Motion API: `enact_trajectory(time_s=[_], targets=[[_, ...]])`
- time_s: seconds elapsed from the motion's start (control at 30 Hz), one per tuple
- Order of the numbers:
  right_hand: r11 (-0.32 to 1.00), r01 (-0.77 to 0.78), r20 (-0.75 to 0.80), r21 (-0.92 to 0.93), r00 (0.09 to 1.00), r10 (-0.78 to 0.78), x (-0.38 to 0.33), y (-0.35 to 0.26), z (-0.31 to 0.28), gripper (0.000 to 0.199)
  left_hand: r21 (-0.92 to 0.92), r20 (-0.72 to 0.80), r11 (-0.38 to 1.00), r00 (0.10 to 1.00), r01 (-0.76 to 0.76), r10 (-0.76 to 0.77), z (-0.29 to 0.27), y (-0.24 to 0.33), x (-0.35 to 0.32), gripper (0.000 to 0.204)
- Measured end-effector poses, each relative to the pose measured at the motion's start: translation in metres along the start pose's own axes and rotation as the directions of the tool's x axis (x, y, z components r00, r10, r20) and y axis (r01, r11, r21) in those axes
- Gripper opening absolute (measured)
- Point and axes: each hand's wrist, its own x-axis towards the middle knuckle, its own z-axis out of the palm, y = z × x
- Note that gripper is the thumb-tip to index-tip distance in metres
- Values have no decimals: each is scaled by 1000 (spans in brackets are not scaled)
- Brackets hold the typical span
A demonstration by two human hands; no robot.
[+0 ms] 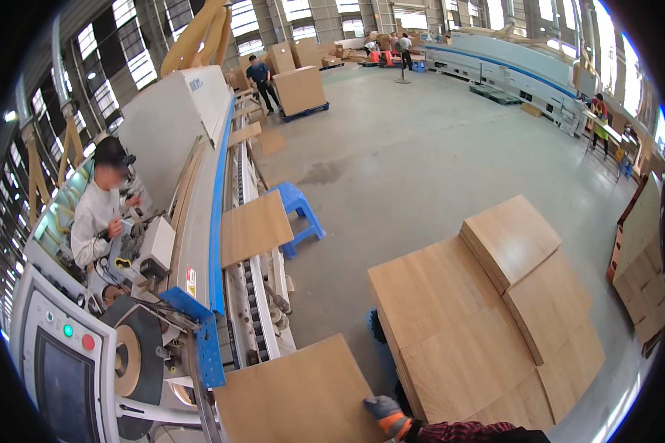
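Observation:
A light wood-grain panel (295, 391) lies at the near end of the edge-banding machine (213, 214), its left side against the infeed. My right hand (386, 415), in a grey glove with an orange cuff, grips this panel's right edge. Its fingertips rest on the top face; the thumb is hidden. My left hand is out of view. A second wood panel (256, 227) sits farther along on the machine's roller track (257, 314). Just right of my hand stand several stacks of similar panels (451, 347), one stack higher than the others.
A control console (66, 354) and a tape reel (128, 362) are at the near left. Behind the machine a co-worker (100, 214) in white handles something. A blue plastic stool (297, 214) stands beside the track. Another person (260, 81) is near a panel stack (300, 90).

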Motion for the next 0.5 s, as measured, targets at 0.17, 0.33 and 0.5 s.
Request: enact_trajectory(time_s=[0.17, 0.33, 0.5], targets=[[991, -25, -31, -131, 999, 21, -12, -27, 44, 52, -238, 66, 920, 940, -310, 334, 37, 11, -13, 55], [993, 88, -98, -82, 991, -96, 23, -51, 47, 46, -189, 27, 912, 927, -363, 374, 68, 24, 21, 50], [997, 27, 4, 70, 1000, -28, 69, -94, 56, 53, -184, -34, 908, 925, -377, 378, 75, 45, 72, 49]])
